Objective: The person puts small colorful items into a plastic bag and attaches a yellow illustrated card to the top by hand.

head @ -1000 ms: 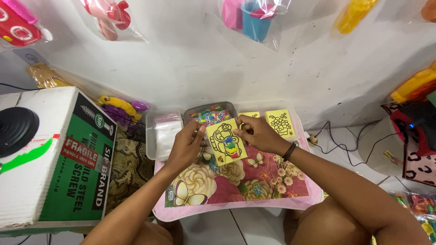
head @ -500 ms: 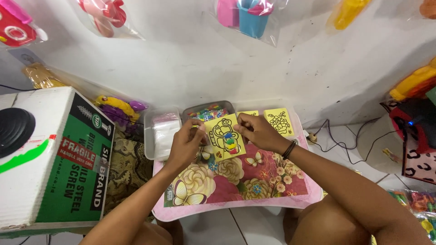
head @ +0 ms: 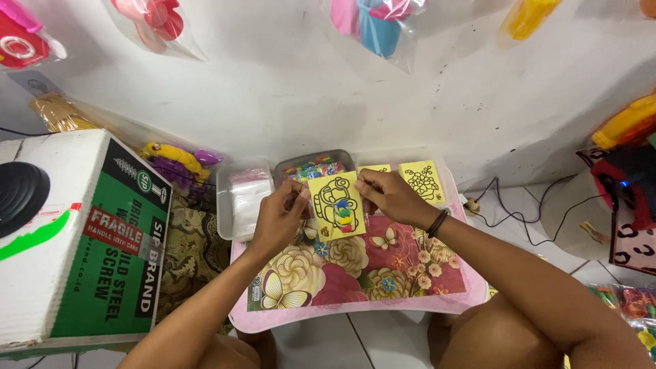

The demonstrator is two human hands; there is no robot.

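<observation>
I hold a yellow card [head: 336, 205] with a black outline drawing and small coloured pieces stuck at its middle. My left hand [head: 280, 215] pinches its left edge and my right hand [head: 389, 197] grips its right edge. The card is raised a little above a small pink table [head: 362, 273] with a flowered top. Two more yellow outline cards [head: 422, 180] lie on the table behind my right hand. A grey tray of small coloured pieces [head: 316, 166] sits just beyond the held card.
A clear plastic box with clear bags [head: 244, 197] stands left of the tray. A large white and green cardboard box [head: 82, 232] fills the left side. Bagged toys hang on the white wall [head: 294, 75]. Cables [head: 506, 205] run across the floor at right.
The card has turned more upright and square between my hands. Both hands shifted slightly toward me along the table.
</observation>
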